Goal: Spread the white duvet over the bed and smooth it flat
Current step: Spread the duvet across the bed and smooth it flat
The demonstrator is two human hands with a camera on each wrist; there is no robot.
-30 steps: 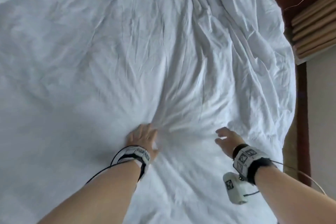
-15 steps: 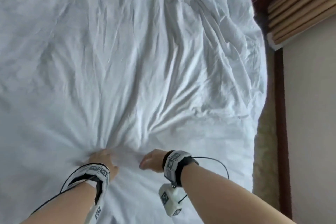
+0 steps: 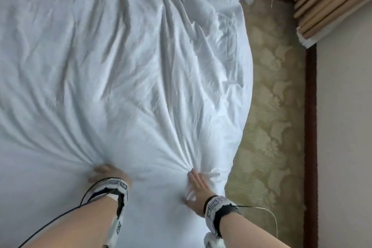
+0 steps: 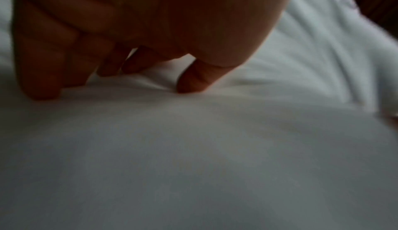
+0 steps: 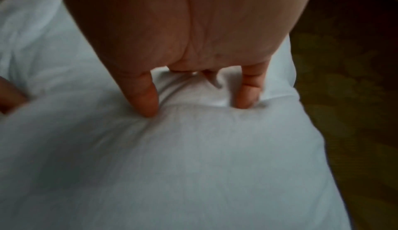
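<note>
The white duvet [image 3: 124, 78] covers the bed, its right edge hanging beside the patterned carpet [image 3: 269, 106]. Creases fan outward from both hands. The left hand [image 3: 109, 173] presses down with fingers [image 4: 41, 73] bent, tips dug into the fabric. The right hand [image 3: 198, 189] lies near the edge, fingers [image 5: 247, 90] extended and pushing a fold, gripping nothing.

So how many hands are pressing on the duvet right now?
2. The left hand presses the white duvet near its near edge; the right hand presses beside it, close to the carpet-side edge.
</note>
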